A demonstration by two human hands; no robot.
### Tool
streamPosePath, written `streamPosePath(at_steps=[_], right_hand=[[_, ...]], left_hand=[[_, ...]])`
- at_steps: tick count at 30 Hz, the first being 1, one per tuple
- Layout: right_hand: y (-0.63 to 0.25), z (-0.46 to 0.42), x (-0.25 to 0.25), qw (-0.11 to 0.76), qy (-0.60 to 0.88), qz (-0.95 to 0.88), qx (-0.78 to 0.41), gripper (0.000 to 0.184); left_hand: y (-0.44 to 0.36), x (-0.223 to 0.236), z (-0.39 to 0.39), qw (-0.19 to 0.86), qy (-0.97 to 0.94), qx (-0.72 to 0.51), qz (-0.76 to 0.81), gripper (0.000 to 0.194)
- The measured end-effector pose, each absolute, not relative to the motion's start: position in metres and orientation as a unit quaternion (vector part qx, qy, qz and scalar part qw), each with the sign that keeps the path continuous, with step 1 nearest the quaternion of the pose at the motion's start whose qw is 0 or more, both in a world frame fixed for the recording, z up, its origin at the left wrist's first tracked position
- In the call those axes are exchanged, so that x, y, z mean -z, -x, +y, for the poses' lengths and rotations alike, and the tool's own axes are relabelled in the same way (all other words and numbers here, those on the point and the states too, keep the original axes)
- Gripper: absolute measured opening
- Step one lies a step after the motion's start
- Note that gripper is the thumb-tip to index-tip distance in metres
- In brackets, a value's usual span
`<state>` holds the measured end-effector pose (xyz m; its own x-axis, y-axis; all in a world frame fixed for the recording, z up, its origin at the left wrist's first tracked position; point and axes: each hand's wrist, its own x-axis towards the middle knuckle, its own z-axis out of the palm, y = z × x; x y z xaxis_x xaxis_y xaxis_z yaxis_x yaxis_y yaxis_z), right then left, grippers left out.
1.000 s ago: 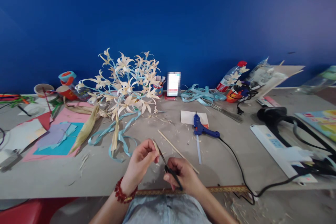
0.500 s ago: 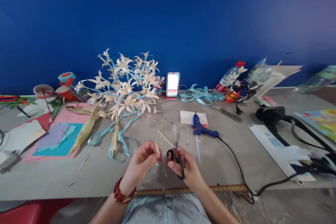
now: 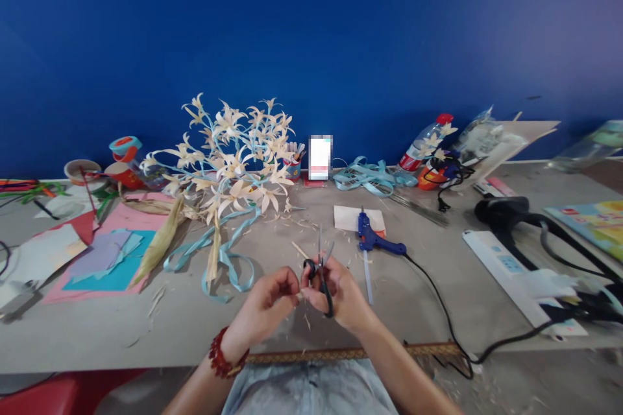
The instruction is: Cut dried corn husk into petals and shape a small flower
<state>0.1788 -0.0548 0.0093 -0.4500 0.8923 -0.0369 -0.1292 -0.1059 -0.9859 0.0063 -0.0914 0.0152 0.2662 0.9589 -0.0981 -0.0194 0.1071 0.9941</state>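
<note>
Between the pinched fingers of my left hand (image 3: 270, 301) is a small pale husk piece (image 3: 300, 296), mostly covered by the fingertips. My right hand (image 3: 343, 292) grips black-handled scissors (image 3: 322, 272), their blades pointing away from me and spread apart. The fingertips of both hands are close together, low over the table. Just beyond them lies a thin pale stick (image 3: 302, 251), with pale trimmings scattered around it. Farther back on the left stands a bunch of cream-coloured handmade flowers (image 3: 233, 149) on light blue stems.
A blue glue gun (image 3: 374, 240) rests to the right, its black cord (image 3: 438, 301) running over the front edge. Light blue ribbon (image 3: 370, 178) lies at the back. Coloured paper (image 3: 104, 272) and a dried husk (image 3: 163, 240) are left. A white power strip (image 3: 501, 279) lies right.
My hands have come closer together, fingertips nearly meeting. The scissors have shifted slightly left, and their blades now show spread. The husk piece has gone mostly out of sight in my left fingers.
</note>
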Motion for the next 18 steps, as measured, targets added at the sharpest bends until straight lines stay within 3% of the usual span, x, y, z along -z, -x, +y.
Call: streamPosePath(at_steps=[13, 18], right_hand=[[-0.178, -0.064, -0.002, 0.395, 0.362, -0.513, -0.671, 0.039], [-0.186, -0.071, 0.005, 0.317, 0.378, -0.569, -0.658, 0.049]], left_hand=[[-0.022, -0.010, -0.094, 0.587, -0.399, -0.535, 0.459, 0.018], [-0.017, -0.015, -0.096, 0.531, -0.425, -0.542, 0.494, 0.015]])
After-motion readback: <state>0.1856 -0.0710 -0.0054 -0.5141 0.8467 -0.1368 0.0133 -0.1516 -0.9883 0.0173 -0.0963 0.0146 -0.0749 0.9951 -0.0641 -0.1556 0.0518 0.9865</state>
